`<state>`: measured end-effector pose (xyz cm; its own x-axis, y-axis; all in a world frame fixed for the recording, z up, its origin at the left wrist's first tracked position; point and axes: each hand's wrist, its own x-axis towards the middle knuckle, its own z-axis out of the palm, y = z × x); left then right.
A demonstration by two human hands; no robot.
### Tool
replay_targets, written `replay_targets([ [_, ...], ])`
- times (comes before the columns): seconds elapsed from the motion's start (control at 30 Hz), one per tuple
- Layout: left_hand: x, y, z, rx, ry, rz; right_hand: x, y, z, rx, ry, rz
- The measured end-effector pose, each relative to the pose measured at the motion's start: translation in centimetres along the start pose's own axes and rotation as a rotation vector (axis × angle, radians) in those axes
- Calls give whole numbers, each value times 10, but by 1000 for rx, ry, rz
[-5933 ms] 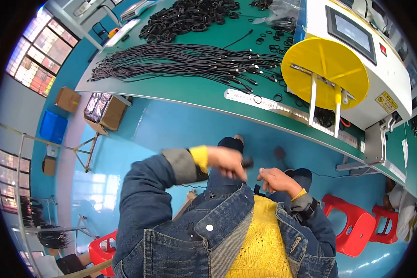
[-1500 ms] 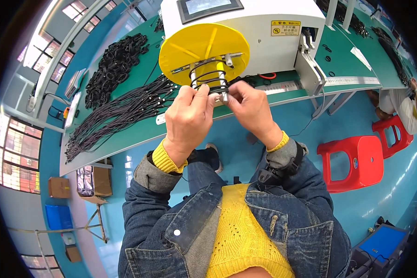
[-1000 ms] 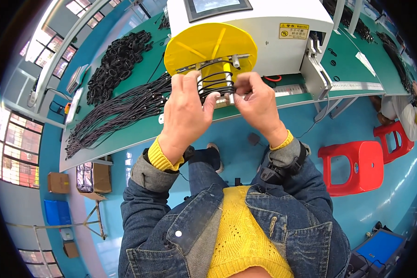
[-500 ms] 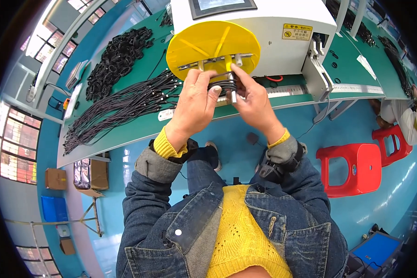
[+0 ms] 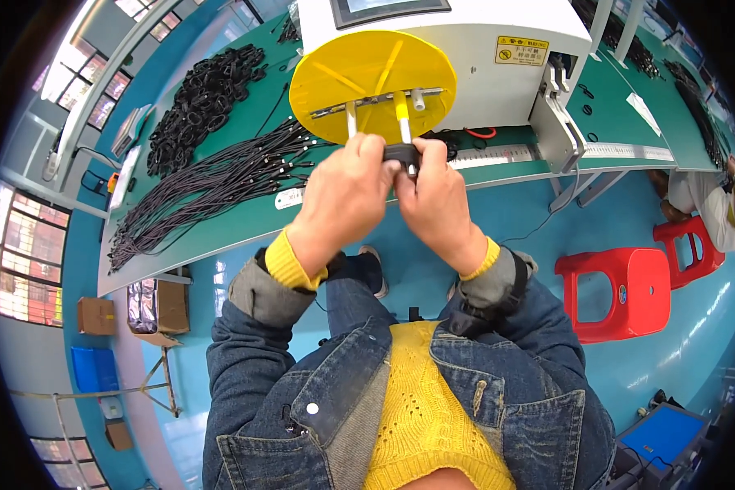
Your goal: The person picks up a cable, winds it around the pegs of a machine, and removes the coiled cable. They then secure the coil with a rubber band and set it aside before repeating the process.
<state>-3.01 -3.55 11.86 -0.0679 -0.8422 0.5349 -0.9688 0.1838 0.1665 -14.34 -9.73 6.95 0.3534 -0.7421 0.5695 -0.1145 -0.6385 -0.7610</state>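
A black cable coil [image 5: 401, 153] is pinched between both of my hands at the outer end of a peg [image 5: 404, 124] with a yellow base. The peg sticks out from a round yellow disc [image 5: 327, 69] on the front of a white machine [image 5: 486, 82]. My left hand [image 5: 347, 186] is closed on the coil's left side, its fingers beside a second white peg [image 5: 352, 120]. On the right side, my right hand [image 5: 438, 196] grips the coil with thumb and fingers. Most of the coil is hidden behind my fingers.
Long black cables [image 5: 192, 188] lie bunched on the green table [image 5: 245, 122] at left, with a heap of wound black coils [image 5: 200, 98] behind them. A metal ruler [image 5: 629, 153] runs along the front. Two red stools [image 5: 641, 294] stand on the floor at right.
Both hands have drawn in around the coil, which now looks more compact and covered by my fingers. More of both pegs shows above my hands.
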Motion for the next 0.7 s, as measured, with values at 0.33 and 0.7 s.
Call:
replay_targets([
  [0.33,-120,50,46,-352,-472,-538,-101,59,-7,-294,-669,-16],
  [0.7,-109,-9,63,-1801,-758,-1057,-97,65,13,89,-582,-74],
])
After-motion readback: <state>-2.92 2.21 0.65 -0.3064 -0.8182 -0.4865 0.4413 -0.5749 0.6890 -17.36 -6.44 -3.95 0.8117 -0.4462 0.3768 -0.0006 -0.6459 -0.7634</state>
